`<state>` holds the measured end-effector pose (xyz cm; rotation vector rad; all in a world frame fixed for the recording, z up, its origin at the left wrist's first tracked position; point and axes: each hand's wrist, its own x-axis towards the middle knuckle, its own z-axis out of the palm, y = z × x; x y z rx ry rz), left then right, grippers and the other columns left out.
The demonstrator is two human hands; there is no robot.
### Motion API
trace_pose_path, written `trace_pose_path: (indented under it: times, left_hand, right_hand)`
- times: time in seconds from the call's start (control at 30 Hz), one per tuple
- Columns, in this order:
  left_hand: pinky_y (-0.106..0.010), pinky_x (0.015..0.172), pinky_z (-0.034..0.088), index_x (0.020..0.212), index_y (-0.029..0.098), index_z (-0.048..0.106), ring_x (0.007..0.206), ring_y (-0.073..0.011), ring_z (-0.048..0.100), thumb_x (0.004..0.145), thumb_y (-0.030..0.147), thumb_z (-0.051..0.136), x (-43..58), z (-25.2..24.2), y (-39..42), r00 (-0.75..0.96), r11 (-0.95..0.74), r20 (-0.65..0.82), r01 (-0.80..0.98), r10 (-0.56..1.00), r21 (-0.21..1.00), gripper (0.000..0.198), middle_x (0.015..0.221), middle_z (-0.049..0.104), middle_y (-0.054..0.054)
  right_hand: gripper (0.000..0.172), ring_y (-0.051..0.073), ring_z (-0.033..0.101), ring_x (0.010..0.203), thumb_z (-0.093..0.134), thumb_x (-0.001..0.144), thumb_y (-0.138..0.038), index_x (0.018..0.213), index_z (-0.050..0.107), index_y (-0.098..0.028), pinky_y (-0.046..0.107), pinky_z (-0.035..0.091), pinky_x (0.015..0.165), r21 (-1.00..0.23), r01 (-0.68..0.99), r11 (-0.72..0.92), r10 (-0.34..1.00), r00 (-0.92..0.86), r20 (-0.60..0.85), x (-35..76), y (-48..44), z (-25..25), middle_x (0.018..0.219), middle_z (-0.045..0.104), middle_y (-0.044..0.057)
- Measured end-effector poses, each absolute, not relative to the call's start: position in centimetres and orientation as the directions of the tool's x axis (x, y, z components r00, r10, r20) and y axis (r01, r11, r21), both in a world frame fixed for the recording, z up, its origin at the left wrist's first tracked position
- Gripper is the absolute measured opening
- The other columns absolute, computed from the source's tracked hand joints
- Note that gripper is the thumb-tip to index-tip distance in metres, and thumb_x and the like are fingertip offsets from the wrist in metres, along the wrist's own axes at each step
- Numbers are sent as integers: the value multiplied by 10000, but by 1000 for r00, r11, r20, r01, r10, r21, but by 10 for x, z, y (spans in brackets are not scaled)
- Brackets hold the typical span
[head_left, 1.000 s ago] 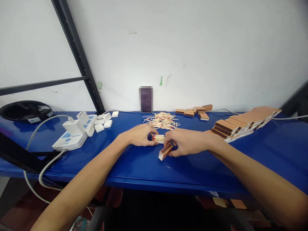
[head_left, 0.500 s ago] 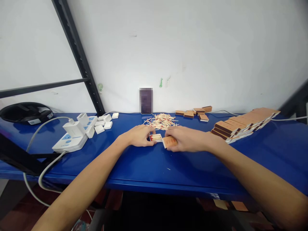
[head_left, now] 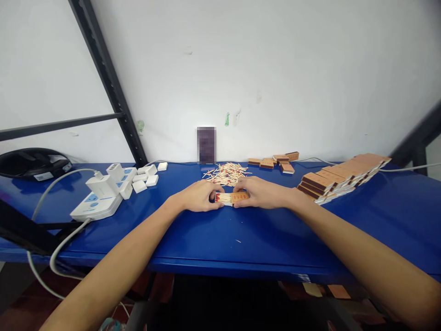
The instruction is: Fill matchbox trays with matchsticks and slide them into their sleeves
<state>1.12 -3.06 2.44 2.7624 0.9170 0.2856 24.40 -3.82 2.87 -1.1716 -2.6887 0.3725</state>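
Between my hands, low over the blue table, is a small matchbox in two parts. My left hand [head_left: 203, 196] grips the far left end of the white matchbox tray [head_left: 224, 202], which is filled with red-headed matches [head_left: 223, 197]. Closed around the tan matchbox sleeve [head_left: 240, 197] is my right hand [head_left: 257, 192]. The sleeve covers the right end of the tray, and the left part of the tray shows open. A heap of loose matches [head_left: 227, 174] lies just behind my hands.
Several closed matchboxes [head_left: 280, 159] lie at the back right, beside rows of stacked tan sleeves [head_left: 339, 174]. White trays [head_left: 146, 176] and a power strip [head_left: 99, 202] with plugs sit on the left. A pixelated dark panel [head_left: 206, 145] leans on the wall.
The sleeve in my right hand has moved left, levelled out and slid over the right end of the tray. My left hand still holds the tray.
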Motion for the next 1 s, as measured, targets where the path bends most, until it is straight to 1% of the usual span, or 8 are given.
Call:
trace_pose_path:
  times: [0.13, 0.3, 0.43, 0.53, 0.63, 0.77, 0.87, 1.0]
  left_hand:
    - [-244, 572, 360, 1008, 172, 669, 598, -128, 526, 829, 392, 567, 10, 24, -29, 785, -780, 126, 556, 606, 287, 301, 689, 616, -1]
    - [-243, 593, 373, 983, 153, 661, 612, -126, 527, 856, 400, 545, 10, 22, -27, 784, -768, 115, 548, 610, 331, 301, 714, 622, -10]
    - [-241, 576, 357, 909, 143, 643, 590, -119, 497, 875, 427, 532, 12, 21, -27, 788, -762, 107, 537, 606, 361, 306, 696, 599, -7]
    - [-241, 574, 357, 935, 143, 635, 597, -119, 484, 887, 450, 523, 12, 21, -27, 788, -755, 110, 525, 606, 393, 330, 707, 589, -5]
    - [-247, 581, 355, 971, 142, 640, 620, -124, 484, 888, 445, 529, 12, 21, -26, 805, -775, 116, 506, 582, 378, 333, 744, 588, -14]
    - [-243, 584, 368, 1160, 165, 607, 617, -122, 485, 872, 418, 567, 11, 18, -26, 815, -786, 146, 469, 561, 402, 386, 724, 568, 3]
    - [-244, 600, 406, 1366, 193, 449, 629, -126, 511, 823, 380, 642, 12, 13, -25, 796, -756, 178, 442, 579, 483, 606, 726, 561, 18]
    - [-277, 666, 465, 1447, 187, 310, 712, -146, 562, 762, 285, 693, 14, 9, -24, 776, -721, 202, 410, 598, 559, 791, 805, 586, -4]
  right_hand:
    - [384, 185, 536, 722, 639, 770, -515, 927, 696, -169, 277, 352, 638, -347, 677, 649, 739, -669, 77, 246, -35, 26, 789, 649, 57]
    - [405, 175, 554, 733, 617, 779, -534, 946, 694, -172, 268, 357, 636, -393, 660, 640, 735, -675, 64, 249, -32, 24, 850, 677, 56]
    - [418, 165, 553, 688, 626, 759, -555, 914, 700, -173, 266, 347, 613, -380, 679, 629, 752, -655, 74, 250, -30, 24, 800, 678, 43]
    - [430, 158, 547, 661, 619, 761, -566, 898, 698, -166, 266, 339, 599, -362, 691, 626, 761, -642, 91, 249, -30, 25, 775, 671, 43]
    - [396, 164, 553, 688, 628, 768, -535, 890, 686, -163, 267, 343, 613, -326, 683, 654, 745, -656, 123, 246, -31, 22, 802, 672, 48]
    - [341, 190, 580, 786, 629, 795, -483, 936, 658, -174, 283, 384, 683, -302, 655, 692, 718, -667, 197, 238, -34, 16, 895, 674, 59]
    - [334, 220, 590, 894, 619, 824, -446, 1014, 624, -172, 314, 420, 758, -304, 611, 731, 680, -688, 253, 233, -37, 12, 1006, 665, 85]
    - [342, 234, 555, 1054, 525, 908, -404, 1173, 560, -191, 359, 434, 876, -286, 508, 813, 579, -757, 302, 229, -39, 6, 1196, 594, 113]
